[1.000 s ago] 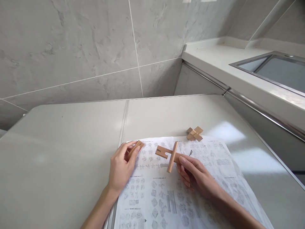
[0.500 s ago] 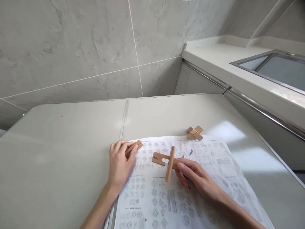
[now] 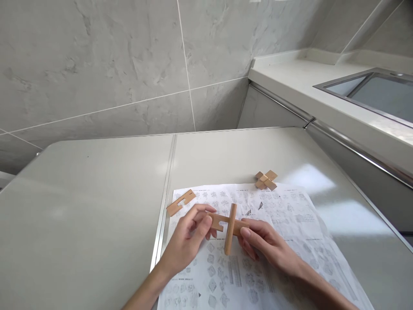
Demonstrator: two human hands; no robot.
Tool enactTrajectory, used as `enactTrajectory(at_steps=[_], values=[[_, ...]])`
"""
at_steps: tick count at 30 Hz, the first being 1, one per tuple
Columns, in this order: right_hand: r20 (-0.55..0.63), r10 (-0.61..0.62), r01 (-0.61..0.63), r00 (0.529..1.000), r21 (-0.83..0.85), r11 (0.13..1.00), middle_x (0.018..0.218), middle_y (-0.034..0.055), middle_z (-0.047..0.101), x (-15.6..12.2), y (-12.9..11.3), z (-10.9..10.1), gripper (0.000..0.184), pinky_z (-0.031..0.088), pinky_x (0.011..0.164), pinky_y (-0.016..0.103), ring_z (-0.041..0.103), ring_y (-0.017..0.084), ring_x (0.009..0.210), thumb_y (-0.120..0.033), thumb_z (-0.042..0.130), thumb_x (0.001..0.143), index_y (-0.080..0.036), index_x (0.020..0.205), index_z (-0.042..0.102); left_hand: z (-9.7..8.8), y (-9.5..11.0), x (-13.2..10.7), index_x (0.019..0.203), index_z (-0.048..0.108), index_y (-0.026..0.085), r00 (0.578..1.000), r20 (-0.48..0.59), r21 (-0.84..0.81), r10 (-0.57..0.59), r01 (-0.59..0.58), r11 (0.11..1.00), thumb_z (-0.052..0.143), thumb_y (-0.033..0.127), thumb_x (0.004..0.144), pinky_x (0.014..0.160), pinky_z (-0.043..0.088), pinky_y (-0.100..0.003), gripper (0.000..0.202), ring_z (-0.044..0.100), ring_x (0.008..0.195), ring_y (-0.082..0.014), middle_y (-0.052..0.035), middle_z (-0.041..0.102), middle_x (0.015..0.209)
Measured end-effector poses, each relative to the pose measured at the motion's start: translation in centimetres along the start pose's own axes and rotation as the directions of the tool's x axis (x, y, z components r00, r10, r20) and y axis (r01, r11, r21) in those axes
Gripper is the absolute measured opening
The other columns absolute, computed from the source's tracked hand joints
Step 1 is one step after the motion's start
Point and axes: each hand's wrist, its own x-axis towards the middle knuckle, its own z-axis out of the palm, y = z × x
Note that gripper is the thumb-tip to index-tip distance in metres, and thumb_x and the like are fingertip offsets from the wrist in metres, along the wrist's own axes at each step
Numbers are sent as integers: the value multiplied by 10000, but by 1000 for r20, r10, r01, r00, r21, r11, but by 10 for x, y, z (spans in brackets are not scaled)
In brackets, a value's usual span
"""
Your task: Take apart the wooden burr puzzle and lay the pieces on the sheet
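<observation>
Two wooden puzzle pieces [image 3: 231, 228] are joined crosswise between my hands, one slotted flat piece with the other passing through it. My left hand [image 3: 190, 237] pinches the left end of the slotted piece with thumb and fingertips. At the opposite end, my right hand [image 3: 264, 241] grips it the same way. A loose notched wooden piece [image 3: 181, 203] lies on the upper left corner of the printed instruction sheet [image 3: 206, 258], partly over the table's metal seam. Beyond the sheet's top edge sits an assembled wooden cross puzzle [image 3: 266, 180].
The sheet lies on a pale table [image 3: 97, 206] with a metal seam [image 3: 164, 193]. A grey tiled wall [image 3: 122, 64] rises behind. To the right stands a white counter [image 3: 290, 82] with a metal-rimmed sink [image 3: 374, 92].
My left hand has let go of the loose notched piece, leaving it on the sheet's corner, and has moved right to take the left end of the joined pieces.
</observation>
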Motion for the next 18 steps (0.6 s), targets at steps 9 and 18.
enactTrajectory(at_steps=[9, 18], values=[[99, -39, 25, 994, 141, 990, 832, 0, 638, -1, -2, 1, 434, 445, 618, 278, 568, 144, 660, -628, 581, 1084, -233, 1258, 540, 6, -5, -1, 1127, 633, 207, 993, 104, -164, -56, 72, 984, 603, 607, 1064, 614, 402, -271, 406, 567, 671, -148, -13, 668, 756], [210, -68, -4, 975, 322, 947, 960, 41, 735, 3, -2, -5, 548, 457, 504, 221, 739, 169, 671, -555, 671, 1064, -272, 1492, 479, 8, 0, 0, 1131, 616, 202, 991, 119, -184, -59, 80, 980, 617, 644, 1042, 612, 382, -276, 450, 558, 659, -145, 5, 623, 745]])
